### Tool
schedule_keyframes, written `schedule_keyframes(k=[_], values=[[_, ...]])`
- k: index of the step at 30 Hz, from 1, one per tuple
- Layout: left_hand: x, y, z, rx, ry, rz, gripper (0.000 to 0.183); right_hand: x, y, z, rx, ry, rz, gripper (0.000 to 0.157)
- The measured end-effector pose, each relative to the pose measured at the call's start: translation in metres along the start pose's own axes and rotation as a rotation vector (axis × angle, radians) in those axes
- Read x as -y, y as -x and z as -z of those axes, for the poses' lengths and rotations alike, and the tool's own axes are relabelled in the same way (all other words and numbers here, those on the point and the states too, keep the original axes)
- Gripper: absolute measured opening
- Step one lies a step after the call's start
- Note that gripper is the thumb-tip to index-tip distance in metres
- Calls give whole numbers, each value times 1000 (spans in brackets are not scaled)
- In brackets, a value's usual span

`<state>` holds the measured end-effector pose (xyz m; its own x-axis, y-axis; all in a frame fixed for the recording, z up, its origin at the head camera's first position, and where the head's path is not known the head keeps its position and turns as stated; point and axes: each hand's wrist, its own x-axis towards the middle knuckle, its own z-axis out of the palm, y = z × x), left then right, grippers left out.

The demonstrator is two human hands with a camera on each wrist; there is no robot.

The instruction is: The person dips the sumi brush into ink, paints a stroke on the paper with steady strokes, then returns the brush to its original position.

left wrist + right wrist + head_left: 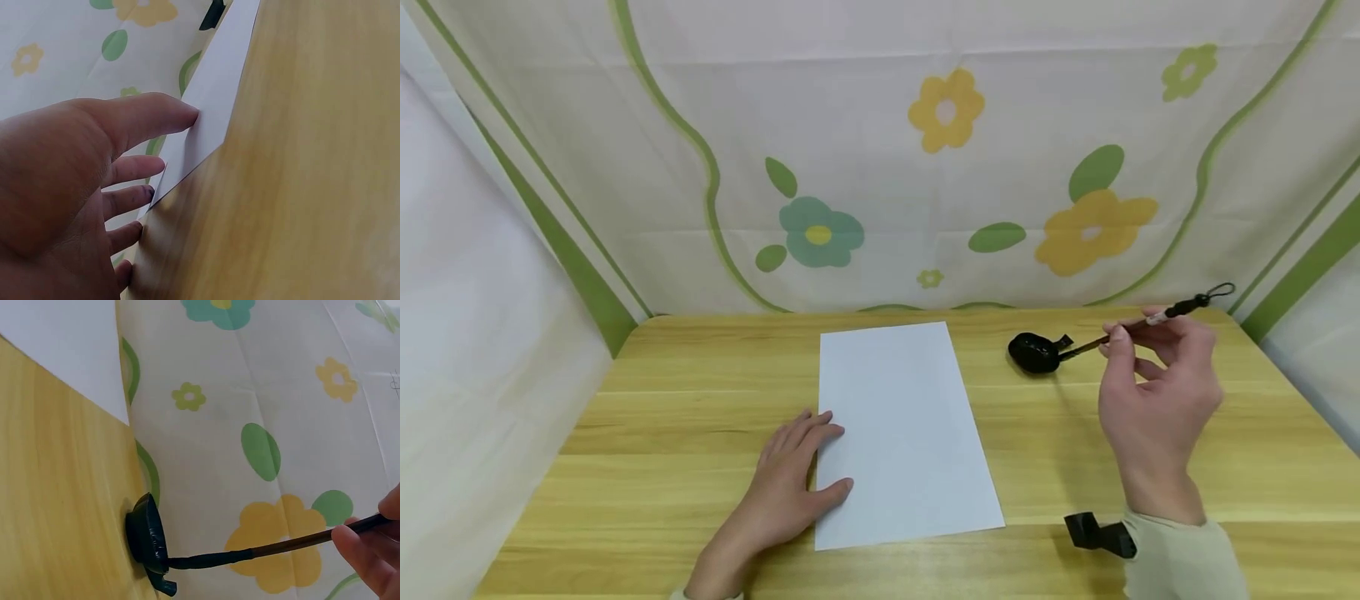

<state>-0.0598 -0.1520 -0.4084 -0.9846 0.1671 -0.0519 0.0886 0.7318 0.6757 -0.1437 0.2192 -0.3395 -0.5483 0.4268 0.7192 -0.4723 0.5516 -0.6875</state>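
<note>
My right hand (1161,404) pinches the shaft of a calligraphy brush (1086,347) between thumb and fingers, with the looped end up to the right. The dark bristles (209,559) slant down to the edge of a small black ink dish (1032,353) with a short handle, at the back right of the table. A blank white sheet of paper (902,433) lies in the middle. On its left edge rests my left hand (793,492), fingers extended and spread, thumb on the paper; in the left wrist view the thumb (165,115) presses near a corner.
Everything stands on a wooden table (670,433). Behind it hangs a white cloth (865,108) with printed flowers and green lines, and more cloth closes off both sides. By the right sleeve (1183,558) is a black angular piece (1101,535).
</note>
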Motion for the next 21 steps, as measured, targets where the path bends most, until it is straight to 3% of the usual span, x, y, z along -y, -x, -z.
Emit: schedule_keyframes(k=[8, 14, 21], values=[[-1, -1, -1, -5, 0, -5, 56, 4, -2, 3, -25, 17, -5, 24], [-2, 0, 0, 6, 2, -5, 57, 0, 0, 3, 6, 46, 7, 29], [-1, 0, 1, 8, 0, -3, 56, 1, -3, 5, -50, -25, -23, 24]])
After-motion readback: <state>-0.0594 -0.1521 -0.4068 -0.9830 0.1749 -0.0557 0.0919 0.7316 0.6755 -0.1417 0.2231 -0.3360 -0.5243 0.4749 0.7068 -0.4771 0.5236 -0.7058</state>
